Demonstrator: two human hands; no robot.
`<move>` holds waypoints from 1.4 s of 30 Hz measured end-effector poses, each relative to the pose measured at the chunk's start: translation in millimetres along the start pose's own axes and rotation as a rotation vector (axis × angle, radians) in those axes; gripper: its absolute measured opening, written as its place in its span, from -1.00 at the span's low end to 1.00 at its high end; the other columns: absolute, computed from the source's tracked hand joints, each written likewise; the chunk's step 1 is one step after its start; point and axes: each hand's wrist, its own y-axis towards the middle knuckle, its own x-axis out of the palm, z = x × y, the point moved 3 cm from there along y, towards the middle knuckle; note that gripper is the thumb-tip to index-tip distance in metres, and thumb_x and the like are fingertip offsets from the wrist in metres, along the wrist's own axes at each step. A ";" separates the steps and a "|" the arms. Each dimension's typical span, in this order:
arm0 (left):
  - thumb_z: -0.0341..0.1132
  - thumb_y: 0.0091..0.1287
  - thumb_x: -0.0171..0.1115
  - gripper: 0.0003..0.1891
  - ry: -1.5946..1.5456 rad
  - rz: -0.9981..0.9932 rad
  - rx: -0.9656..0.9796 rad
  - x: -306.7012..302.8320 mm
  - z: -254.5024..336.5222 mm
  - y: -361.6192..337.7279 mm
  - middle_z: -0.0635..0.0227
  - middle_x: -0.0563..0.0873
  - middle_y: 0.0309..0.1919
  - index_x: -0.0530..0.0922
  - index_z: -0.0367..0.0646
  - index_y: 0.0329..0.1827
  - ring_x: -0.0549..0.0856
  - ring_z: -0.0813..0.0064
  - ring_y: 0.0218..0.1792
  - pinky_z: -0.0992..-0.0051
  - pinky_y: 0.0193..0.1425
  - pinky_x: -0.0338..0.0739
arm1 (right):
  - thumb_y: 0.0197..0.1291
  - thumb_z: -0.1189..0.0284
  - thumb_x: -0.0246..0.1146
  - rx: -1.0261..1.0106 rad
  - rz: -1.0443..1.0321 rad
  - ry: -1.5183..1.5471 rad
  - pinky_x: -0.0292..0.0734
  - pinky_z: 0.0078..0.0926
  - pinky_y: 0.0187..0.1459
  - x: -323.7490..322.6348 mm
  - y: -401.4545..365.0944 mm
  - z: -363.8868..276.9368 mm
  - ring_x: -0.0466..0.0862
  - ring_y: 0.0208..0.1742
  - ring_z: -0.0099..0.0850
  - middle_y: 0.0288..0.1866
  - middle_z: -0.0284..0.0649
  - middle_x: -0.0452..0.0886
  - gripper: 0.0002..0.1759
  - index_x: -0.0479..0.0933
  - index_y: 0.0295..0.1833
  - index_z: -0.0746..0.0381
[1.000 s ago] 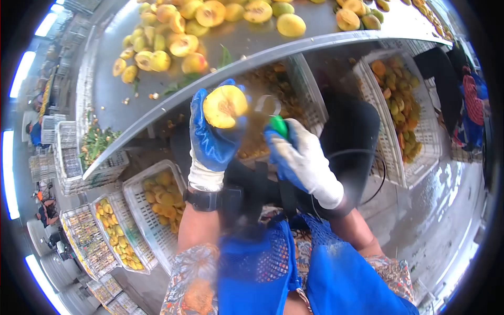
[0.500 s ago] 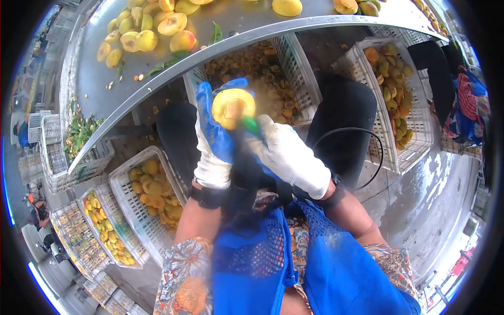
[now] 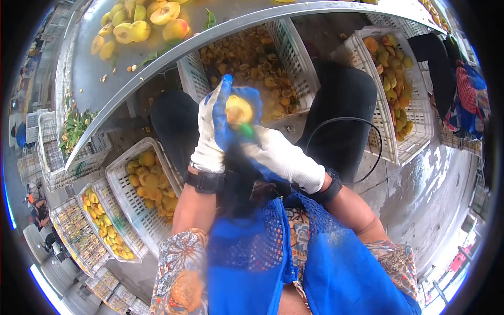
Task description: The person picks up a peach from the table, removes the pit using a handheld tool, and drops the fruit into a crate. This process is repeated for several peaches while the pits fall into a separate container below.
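Observation:
In the head view, my left hand (image 3: 215, 121), in a white glove with a blue palm, cups a halved yellow peach (image 3: 238, 108), its cut face up and its centre brownish. My right hand (image 3: 283, 155), gloved alike, is closed around a tool with a green part (image 3: 246, 130). The tool's tip lies against or just in front of the peach's lower edge; blur hides its exact shape. Both hands are above my lap, just short of a white crate (image 3: 308, 79) that contains many brown-yellow pieces.
A metal table (image 3: 86, 58) with a raised rim curves across the front, bearing cut peaches (image 3: 139, 30) and leaves. A crate of peach halves (image 3: 167, 210) stands at left, another crate (image 3: 386, 142) at right. A black cable loop (image 3: 379, 152) hangs beside my right knee.
My left hand has tilted and its fingers now curl around the peach half, which shows less of its face. The tool has shifted slightly down and left. The view has moved a little.

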 end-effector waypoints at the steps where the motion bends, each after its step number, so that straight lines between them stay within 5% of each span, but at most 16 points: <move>1: 0.09 0.53 0.02 -0.43 0.022 -0.026 -0.015 -0.4 0.0 0.1 0.08 0.76 -0.34 0.64 -0.37 -0.13 0.76 0.24 -0.39 0.33 -0.25 0.71 | 0.41 0.20 0.18 0.008 -0.025 0.044 0.47 -0.18 -0.45 0.0 0.3 2.4 0.63 -0.50 -0.19 -0.49 -0.03 0.60 -0.63 0.48 -0.13 0.37; 6: 0.07 0.54 0.02 -0.44 0.037 -0.131 -0.131 -6.3 -5.4 1.2 0.06 0.77 -0.32 0.65 -0.37 -0.13 0.77 0.23 -0.35 0.31 -0.22 0.72 | 0.45 0.09 0.16 0.032 -0.293 0.551 0.32 -0.59 -0.60 2.4 -7.4 8.8 0.40 -0.64 -0.63 -0.55 -0.41 0.43 -0.59 0.55 -0.11 0.28; 9: 0.08 0.53 0.03 -0.45 -0.490 -0.219 -0.328 -5.9 -10.3 7.1 0.09 0.77 -0.30 0.65 -0.34 -0.11 0.77 0.22 -0.28 0.29 -0.15 0.72 | 0.46 0.06 0.14 0.306 -0.297 0.769 0.23 -0.75 -0.61 3.2 -11.2 -1.2 0.32 -0.65 -0.73 -0.56 -0.50 0.37 -0.58 0.55 -0.12 0.24; 12: 0.11 0.52 0.05 -0.45 -0.425 -0.048 -0.170 -6.6 -14.3 -3.4 0.12 0.76 -0.27 0.64 -0.30 -0.05 0.76 0.23 -0.21 0.25 -0.05 0.71 | 0.46 0.06 0.15 0.382 -0.448 1.043 0.23 -0.74 -0.62 2.8 -10.0 -7.8 0.33 -0.66 -0.72 -0.54 -0.47 0.39 -0.56 0.54 -0.13 0.28; 14: 0.11 0.52 0.04 -0.46 -0.179 -0.015 -0.023 -12.0 -15.4 1.1 0.13 0.76 -0.30 0.63 -0.31 -0.04 0.76 0.24 -0.25 0.26 -0.08 0.72 | 0.46 0.07 0.15 0.321 -0.389 0.892 0.25 -0.74 -0.61 3.0 -11.4 -5.5 0.35 -0.65 -0.72 -0.53 -0.47 0.40 -0.58 0.54 -0.12 0.27; 21: 0.12 0.52 0.04 -0.41 -0.174 0.061 -0.084 -13.1 -17.0 4.0 0.08 0.76 -0.29 0.61 -0.38 0.01 0.77 0.23 -0.31 0.29 -0.14 0.73 | 0.45 0.13 0.13 0.153 -0.119 0.186 0.49 -0.42 -0.48 -1.1 0.5 5.9 0.58 -0.54 -0.47 -0.42 -0.20 0.58 -0.59 0.49 -0.06 0.32; 25: 0.14 0.53 0.00 -0.39 -0.347 -0.037 -0.115 -18.9 -22.6 7.2 0.06 0.76 -0.14 0.60 -0.37 0.08 0.76 0.19 -0.14 0.24 0.04 0.70 | 0.42 0.21 0.18 -0.044 0.064 -0.041 0.50 -0.35 -0.42 6.5 4.2 10.6 0.63 -0.50 -0.38 -0.47 -0.18 0.60 -0.66 0.49 -0.06 0.32; 28: 0.15 0.54 -0.04 -0.36 -0.374 -0.141 -0.079 -13.9 -17.6 1.0 0.03 0.68 0.13 0.53 -0.35 0.23 0.66 0.14 0.18 0.19 0.23 0.61 | 0.41 0.24 0.19 0.131 0.007 0.088 0.47 -0.34 -0.45 0.8 5.6 1.1 0.58 -0.52 -0.41 -0.51 -0.23 0.57 -0.68 0.50 -0.06 0.32; 31: 0.16 0.54 -0.05 -0.34 -0.151 -0.123 0.037 -19.4 -27.0 -0.1 0.02 0.64 0.19 0.50 -0.35 0.27 0.62 0.14 0.24 0.20 0.24 0.60 | 0.45 0.18 0.15 0.215 -0.092 0.229 0.40 -0.49 -0.53 -1.2 8.0 6.2 0.49 -0.58 -0.56 -0.51 -0.34 0.52 -0.68 0.50 -0.10 0.26; 36: 0.21 0.50 -0.01 -0.34 -0.262 0.046 -0.067 -14.3 -34.1 5.1 0.13 0.75 -0.36 0.65 -0.35 -0.10 0.75 0.28 -0.39 0.34 -0.20 0.71 | 0.46 0.10 0.12 0.299 -0.212 0.498 0.30 -0.66 -0.59 13.4 3.6 15.5 0.38 -0.64 -0.68 -0.51 -0.47 0.43 -0.64 0.50 -0.13 0.20; 42: 0.23 0.49 0.01 -0.33 -0.012 -0.006 -0.155 -5.0 -16.1 7.7 0.11 0.72 -0.46 0.65 -0.35 -0.26 0.72 0.31 -0.45 0.41 -0.30 0.65 | 0.45 0.06 0.16 0.384 -0.445 0.910 0.17 -0.77 -0.64 -2.6 -3.5 4.2 0.28 -0.67 -0.78 -0.55 -0.53 0.35 -0.57 0.50 -0.13 0.27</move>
